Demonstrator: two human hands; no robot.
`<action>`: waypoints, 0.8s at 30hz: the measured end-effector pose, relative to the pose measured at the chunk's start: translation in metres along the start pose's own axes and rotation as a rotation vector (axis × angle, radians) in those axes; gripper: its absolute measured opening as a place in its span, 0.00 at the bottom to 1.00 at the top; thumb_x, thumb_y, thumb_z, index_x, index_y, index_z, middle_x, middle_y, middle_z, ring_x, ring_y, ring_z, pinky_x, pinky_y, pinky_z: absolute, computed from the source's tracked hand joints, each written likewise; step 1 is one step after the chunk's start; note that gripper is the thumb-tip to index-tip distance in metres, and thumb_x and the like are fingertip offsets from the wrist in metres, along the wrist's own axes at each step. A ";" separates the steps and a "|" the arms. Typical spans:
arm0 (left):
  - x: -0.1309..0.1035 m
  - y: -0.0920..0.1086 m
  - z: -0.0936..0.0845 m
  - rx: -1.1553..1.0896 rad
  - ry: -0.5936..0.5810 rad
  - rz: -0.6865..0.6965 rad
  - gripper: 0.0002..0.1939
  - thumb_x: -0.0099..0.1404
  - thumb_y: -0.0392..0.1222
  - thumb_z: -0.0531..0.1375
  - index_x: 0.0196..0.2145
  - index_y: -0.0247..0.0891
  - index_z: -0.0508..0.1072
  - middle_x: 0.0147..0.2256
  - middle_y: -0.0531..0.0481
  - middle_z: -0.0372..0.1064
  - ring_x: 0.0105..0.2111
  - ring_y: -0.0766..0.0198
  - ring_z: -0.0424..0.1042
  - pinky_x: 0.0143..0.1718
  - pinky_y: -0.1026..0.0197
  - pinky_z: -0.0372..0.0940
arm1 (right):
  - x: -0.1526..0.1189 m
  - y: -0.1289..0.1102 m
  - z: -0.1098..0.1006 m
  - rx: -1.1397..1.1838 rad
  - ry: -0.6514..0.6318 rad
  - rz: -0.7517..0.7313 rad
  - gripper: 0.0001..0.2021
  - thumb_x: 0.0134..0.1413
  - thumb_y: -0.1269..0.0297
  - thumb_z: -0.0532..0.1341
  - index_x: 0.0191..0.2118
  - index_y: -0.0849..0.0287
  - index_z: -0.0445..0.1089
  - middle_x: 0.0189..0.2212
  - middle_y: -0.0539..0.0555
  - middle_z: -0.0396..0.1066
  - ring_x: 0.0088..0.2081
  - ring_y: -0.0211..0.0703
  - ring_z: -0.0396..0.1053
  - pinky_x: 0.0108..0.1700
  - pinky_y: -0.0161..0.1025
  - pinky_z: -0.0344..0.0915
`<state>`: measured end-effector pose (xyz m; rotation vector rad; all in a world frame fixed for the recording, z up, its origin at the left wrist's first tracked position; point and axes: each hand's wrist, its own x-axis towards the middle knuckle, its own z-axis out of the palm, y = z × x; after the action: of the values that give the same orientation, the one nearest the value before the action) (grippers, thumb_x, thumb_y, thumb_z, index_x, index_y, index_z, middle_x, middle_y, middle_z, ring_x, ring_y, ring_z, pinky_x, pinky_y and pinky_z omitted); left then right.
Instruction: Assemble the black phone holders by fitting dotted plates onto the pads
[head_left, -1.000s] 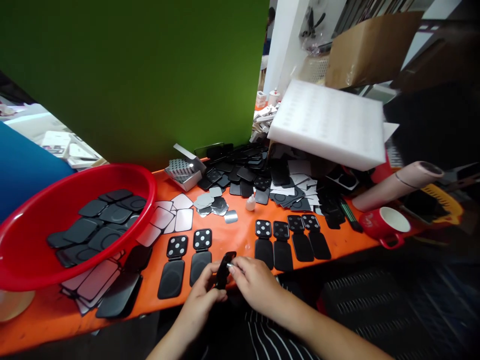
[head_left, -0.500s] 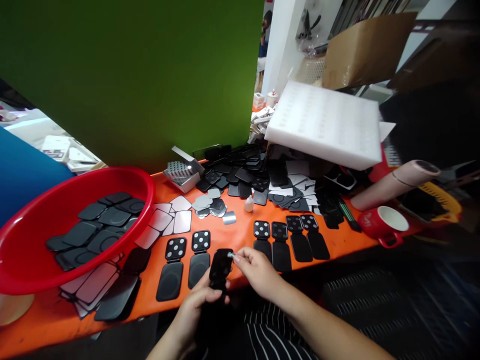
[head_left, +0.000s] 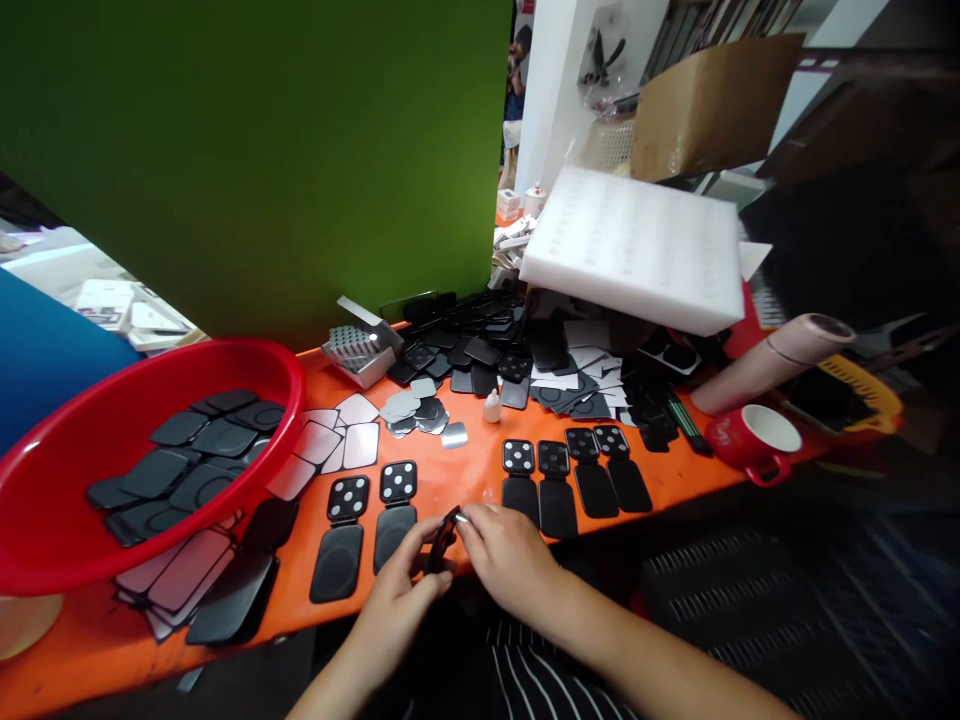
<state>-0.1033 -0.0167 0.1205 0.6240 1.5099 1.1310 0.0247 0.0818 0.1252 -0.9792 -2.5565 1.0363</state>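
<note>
Near the front edge of the orange table, my left hand (head_left: 401,590) grips a small black hinged piece (head_left: 442,541), seen nearly edge-on. My right hand (head_left: 510,555) is closed at the piece's upper end, thumb and fingertips pinching a tiny shiny item (head_left: 460,518) too small to name. To the left lie two opened black pieces (head_left: 335,562) whose square parts carry silvery discs. Several similar opened pieces (head_left: 557,508) form a row on the right. A small white dropper bottle (head_left: 491,407) stands behind my hands, beside loose grey plates (head_left: 405,405).
A red basin (head_left: 289,385) holding black pieces is at the left, with pinkish sheets (head_left: 361,445) beside it. An opened box of small discs (head_left: 360,350) and black parts (head_left: 484,350) lie behind. Rightward are a white foam block (head_left: 637,240), pink flask (head_left: 772,365) and red mug (head_left: 750,440).
The black piece has turned from showing its face to nearly edge-on. My left fingers have moved up around it, and my right hand stays at its upper end. The view has shifted slightly.
</note>
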 end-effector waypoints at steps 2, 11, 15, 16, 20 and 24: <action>0.001 0.003 0.000 -0.053 -0.029 -0.070 0.21 0.50 0.33 0.57 0.43 0.43 0.66 0.44 0.48 0.66 0.37 0.57 0.68 0.36 0.59 0.63 | 0.001 0.003 0.001 0.133 -0.032 0.009 0.12 0.58 0.65 0.47 0.31 0.60 0.64 0.28 0.51 0.68 0.30 0.37 0.64 0.31 0.32 0.54; -0.001 0.010 0.003 -0.348 -0.036 -0.214 0.23 0.46 0.34 0.56 0.44 0.39 0.65 0.34 0.48 0.70 0.27 0.60 0.70 0.28 0.60 0.63 | 0.002 0.016 0.011 0.763 -0.060 0.121 0.14 0.55 0.56 0.51 0.30 0.62 0.65 0.21 0.48 0.59 0.24 0.32 0.56 0.27 0.30 0.53; -0.004 0.010 0.007 -0.565 0.005 -0.344 0.18 0.52 0.40 0.56 0.43 0.36 0.65 0.27 0.48 0.71 0.25 0.60 0.71 0.30 0.57 0.64 | 0.006 0.021 0.013 1.123 -0.137 0.240 0.15 0.56 0.53 0.48 0.34 0.60 0.61 0.18 0.43 0.51 0.17 0.29 0.46 0.19 0.28 0.45; -0.004 0.009 0.009 -0.596 0.066 -0.365 0.17 0.52 0.39 0.57 0.42 0.37 0.66 0.29 0.48 0.72 0.27 0.60 0.72 0.32 0.57 0.65 | 0.006 0.021 0.013 1.121 -0.143 0.237 0.15 0.56 0.53 0.47 0.35 0.60 0.61 0.18 0.44 0.53 0.17 0.29 0.47 0.19 0.28 0.45; -0.002 0.004 0.012 -0.581 0.186 -0.310 0.14 0.51 0.36 0.59 0.38 0.37 0.68 0.31 0.48 0.72 0.30 0.59 0.72 0.33 0.58 0.65 | -0.001 0.015 0.007 0.717 -0.106 0.086 0.13 0.55 0.58 0.50 0.33 0.60 0.66 0.26 0.50 0.66 0.27 0.34 0.62 0.29 0.31 0.55; 0.001 -0.003 0.012 -0.387 0.151 -0.086 0.09 0.49 0.35 0.60 0.32 0.37 0.69 0.26 0.53 0.70 0.28 0.62 0.70 0.31 0.61 0.63 | -0.007 0.004 0.004 0.250 -0.092 0.040 0.11 0.56 0.62 0.50 0.32 0.59 0.67 0.29 0.51 0.70 0.31 0.38 0.66 0.32 0.33 0.55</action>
<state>-0.0915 -0.0127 0.1181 0.2107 1.3763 1.3807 0.0301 0.0770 0.1199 -0.9380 -2.4082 1.4018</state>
